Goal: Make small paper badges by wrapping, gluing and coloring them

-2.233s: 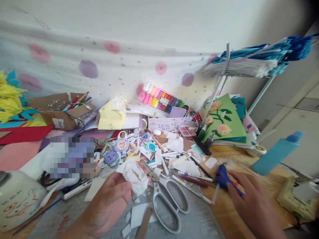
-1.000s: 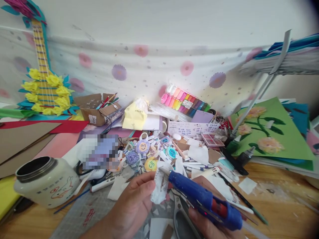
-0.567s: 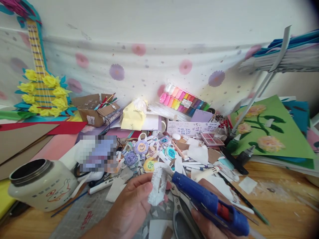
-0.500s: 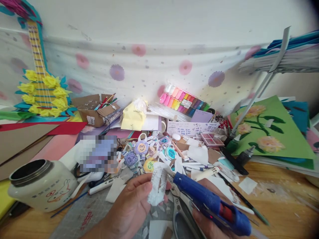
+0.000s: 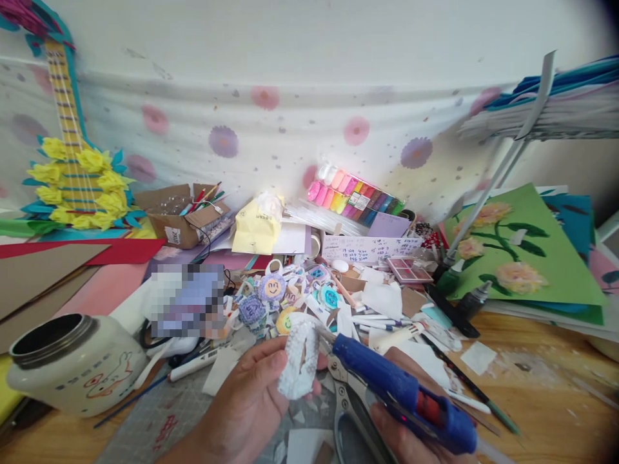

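Right hand (image 5: 394, 441) mostly hidden under blue plastic glue gun (image 5: 401, 393), cut by bottom edge. Pixelated patch (image 5: 186, 299) on counter (image 5: 541, 399): unreadable.

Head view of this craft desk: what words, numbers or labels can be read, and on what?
Nothing reads clearly enough to quote.
White paper strip: handwritten rows of numbers, too blurred to read.
Cardboard box: white label, too small to read.
Jar: small dark print by a drawing, unreadable.
Cutting mat: red print, blurred.
Clay pack: label, too small.
Glue gun in the right hand, white cut-out in the left hand: no text visible.
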The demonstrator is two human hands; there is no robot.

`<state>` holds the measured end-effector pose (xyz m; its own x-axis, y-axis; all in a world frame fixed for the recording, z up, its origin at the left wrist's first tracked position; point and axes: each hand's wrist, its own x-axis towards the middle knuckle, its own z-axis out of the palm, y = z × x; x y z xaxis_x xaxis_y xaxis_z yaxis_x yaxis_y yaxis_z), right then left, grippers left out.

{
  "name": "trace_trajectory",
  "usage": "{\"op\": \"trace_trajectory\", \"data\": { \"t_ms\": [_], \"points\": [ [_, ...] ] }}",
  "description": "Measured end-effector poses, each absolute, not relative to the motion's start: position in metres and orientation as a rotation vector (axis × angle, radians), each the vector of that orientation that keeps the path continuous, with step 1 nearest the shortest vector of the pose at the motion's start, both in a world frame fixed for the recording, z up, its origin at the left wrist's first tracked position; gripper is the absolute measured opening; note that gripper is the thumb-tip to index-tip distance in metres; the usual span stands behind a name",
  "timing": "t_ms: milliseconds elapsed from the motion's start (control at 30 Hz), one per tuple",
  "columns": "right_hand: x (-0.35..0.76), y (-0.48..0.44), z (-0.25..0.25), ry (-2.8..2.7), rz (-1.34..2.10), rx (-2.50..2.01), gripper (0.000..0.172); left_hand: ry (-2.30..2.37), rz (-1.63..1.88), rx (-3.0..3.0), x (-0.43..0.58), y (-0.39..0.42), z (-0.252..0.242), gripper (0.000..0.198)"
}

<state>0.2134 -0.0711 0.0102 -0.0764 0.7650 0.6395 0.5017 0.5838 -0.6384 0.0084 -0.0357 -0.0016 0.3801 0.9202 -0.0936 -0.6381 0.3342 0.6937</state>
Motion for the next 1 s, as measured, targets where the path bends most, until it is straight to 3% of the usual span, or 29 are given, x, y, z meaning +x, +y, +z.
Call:
{"op": "trace_trajectory", "data": {
  "t_ms": [200,567,833,1000],
  "points": [
    [0.217,-0.072,-0.002,-1.63,0.532,-1.126,0.017,0.49,1.097,0.652,0.007,-0.035,-0.001,0.019],
    [0.217,-0.072,0.004,-1.744,0.407,-1.093,0.016,0.507,1.122,0.616,0.006,-0.036,0.0,0.02],
    [0.226,-0.086,0.007,-1.788,0.48,-1.152,0.003,0.547,1.163,0.653,0.008,-0.032,0.003,0.015],
    [0.281,-0.107,-0.024,-1.242,0.571,-1.41,0.022,0.592,1.145,0.661,0.007,-0.03,0.008,0.017]
  ]
}}
